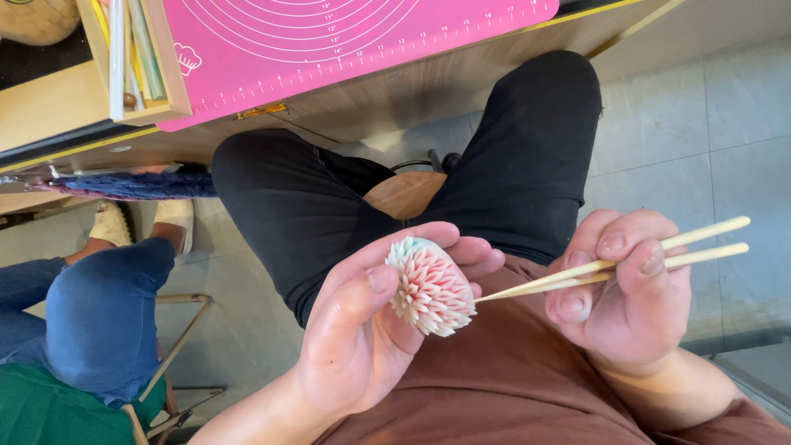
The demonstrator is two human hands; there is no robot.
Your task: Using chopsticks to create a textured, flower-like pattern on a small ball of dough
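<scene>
- Blue jeans cover the bent knee of another person [103, 317] sitting at the far left, with a green cloth [41, 412] below it. That person's hands do not show.
- Wooden and open, a small tray box [136, 58] sits on the surface [49, 103] at the top left. Long thin sticks [119, 49] lie inside it, so they stay together and do not roll off.
- Next to it a pink mat [329, 41] with white circles lies flat on the surface, with one corner hanging over the edge.
- Below the mat are the person's own black trousers [288, 206], knees apart, with a bit of a wooden stool [404, 194] showing between them.
- The left hand [362, 330] is curled shut around a small round flower-shaped sweet [430, 287]. It is white with pink and pale blue tips on many tiny petals.
- The thumb sits on one side of the sweet and the fingers cup the back. I think the hold is soft, so the thin petals do not get squashed, and the petals face the other hand so they can be reached.
- The sweet is up in the air over the lap, not on the surface.
- The right hand [630, 301] is closed tight on a pair of pale chopsticks [618, 264]. The thumb and first fingers pinch them near the middle, like a pencil.
- The pointed tips come together and touch the right side of the sweet. Holding them this way seems to keep the tips steady for small, careful work.
- Grey floor tiles [709, 124] fill the far right.
</scene>
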